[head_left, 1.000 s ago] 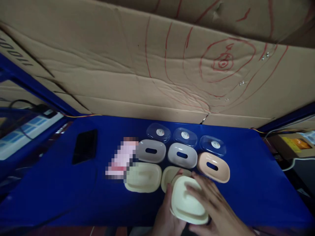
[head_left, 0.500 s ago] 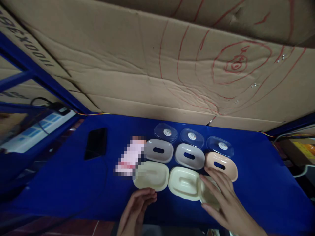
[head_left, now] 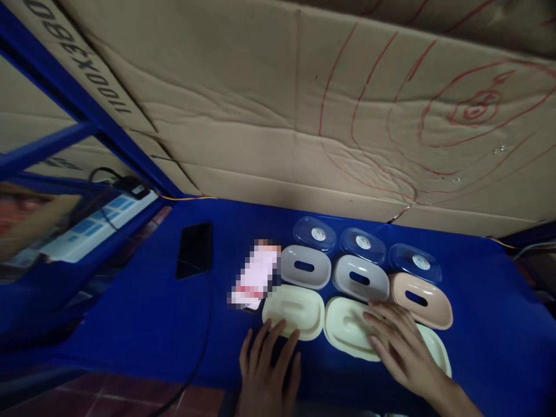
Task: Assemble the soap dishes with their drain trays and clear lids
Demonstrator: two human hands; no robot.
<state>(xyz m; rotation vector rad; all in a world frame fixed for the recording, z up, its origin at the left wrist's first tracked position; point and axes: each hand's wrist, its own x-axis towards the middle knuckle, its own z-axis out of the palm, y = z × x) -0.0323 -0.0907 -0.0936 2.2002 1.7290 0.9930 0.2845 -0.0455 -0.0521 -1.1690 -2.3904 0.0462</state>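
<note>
Three cream oval dishes line the near row on the blue table. My left hand (head_left: 271,362) has its fingers spread, with the tips at the near edge of the left cream dish (head_left: 294,311). Over the right part of the middle cream dish (head_left: 347,327) is my right hand (head_left: 399,344), fingers apart, partly covering the right cream dish (head_left: 436,350). Behind them sit two grey slotted trays (head_left: 305,266) (head_left: 361,278) and a peach slotted tray (head_left: 422,300). Three clear lids with round stickers (head_left: 315,233) (head_left: 363,245) (head_left: 416,262) form the back row.
A pixelated phone-like object (head_left: 256,275) lies left of the dishes, and a black phone (head_left: 194,250) farther left on the blue table (head_left: 143,324). A cable runs down from it. Cardboard (head_left: 243,116) walls the back; a power strip (head_left: 104,223) is at left.
The view has shifted, moving the table things rightward in the picture. My left hand has spread its fingers and reached the left dish. My right hand has moved left onto the middle dish.
</note>
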